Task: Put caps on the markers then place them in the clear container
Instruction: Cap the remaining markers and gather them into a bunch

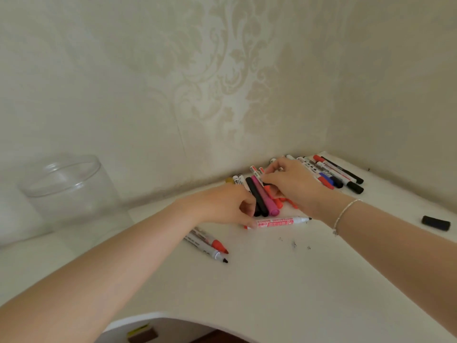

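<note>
On desk, back corner: both my hands are in the marker pile, picking step.
left hand (223, 206): curled, thumb and fingertip pinch the tail of the red marker (277, 222) lying flat in front of the pile.
right hand (294, 180): fingers bent down over the pile (262, 191), tips at a white marker barrel; can't tell if I really grip it or just touch.
red marker: white barrel, red print, tip bare and pointing right, no cap on.
loose pair (210, 243): two uncapped markers near my left wrist, one red tip, one black tip.
far row (336, 173): several markers side by side at the wall corner, some with black, red or blue ends; caps or not, too small to say.
cap (435, 222): black cap alone on the desk, well right of everything.
jar (71, 194): clear, open top, looks empty, far left by the wall, well apart from the pile.
how to: I'd lift one marker only, find a matching cap, push it on straight until it seats, then carry to the jar.
watch: bare tips can smear the white desk (247, 288); dark specks already sit near the red marker.
</note>
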The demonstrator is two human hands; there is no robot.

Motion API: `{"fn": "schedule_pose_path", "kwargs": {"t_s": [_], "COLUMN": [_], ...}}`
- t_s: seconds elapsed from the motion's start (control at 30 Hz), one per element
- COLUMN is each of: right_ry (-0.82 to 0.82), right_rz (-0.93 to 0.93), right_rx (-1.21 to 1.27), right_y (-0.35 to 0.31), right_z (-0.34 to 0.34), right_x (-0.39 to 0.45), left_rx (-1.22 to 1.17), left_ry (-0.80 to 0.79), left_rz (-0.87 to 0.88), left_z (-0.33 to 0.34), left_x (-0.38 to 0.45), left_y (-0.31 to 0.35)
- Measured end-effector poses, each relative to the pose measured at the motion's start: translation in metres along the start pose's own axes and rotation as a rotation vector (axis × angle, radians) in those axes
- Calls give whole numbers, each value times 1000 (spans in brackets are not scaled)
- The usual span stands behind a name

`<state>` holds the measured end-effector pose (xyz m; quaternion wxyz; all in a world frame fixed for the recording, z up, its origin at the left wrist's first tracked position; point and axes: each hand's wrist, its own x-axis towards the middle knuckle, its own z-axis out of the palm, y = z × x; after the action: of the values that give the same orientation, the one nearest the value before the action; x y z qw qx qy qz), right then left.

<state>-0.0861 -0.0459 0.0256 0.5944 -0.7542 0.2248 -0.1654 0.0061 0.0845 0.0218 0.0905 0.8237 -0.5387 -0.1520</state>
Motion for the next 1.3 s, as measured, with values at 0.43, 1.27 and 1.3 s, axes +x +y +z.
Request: {"fn": "schedule_pose_path", "kwargs": {"t_s": [0.43, 1.27, 1.3], "right_ry": [-89, 32, 27], "right_rz": [51, -66, -69], "right_rx": [115, 447, 462], "right_y": [2, -13, -12], "right_z": [46, 7, 6], "right_x": [-27, -25, -25], "left_rx": [218, -558, -560], "left_ry": [-64, 391, 391], "left_rz": [-103, 0, -1], "left_z": [4, -10, -10], "left_x": [-77, -45, -44], "left_y": [-41, -18, -18]}}
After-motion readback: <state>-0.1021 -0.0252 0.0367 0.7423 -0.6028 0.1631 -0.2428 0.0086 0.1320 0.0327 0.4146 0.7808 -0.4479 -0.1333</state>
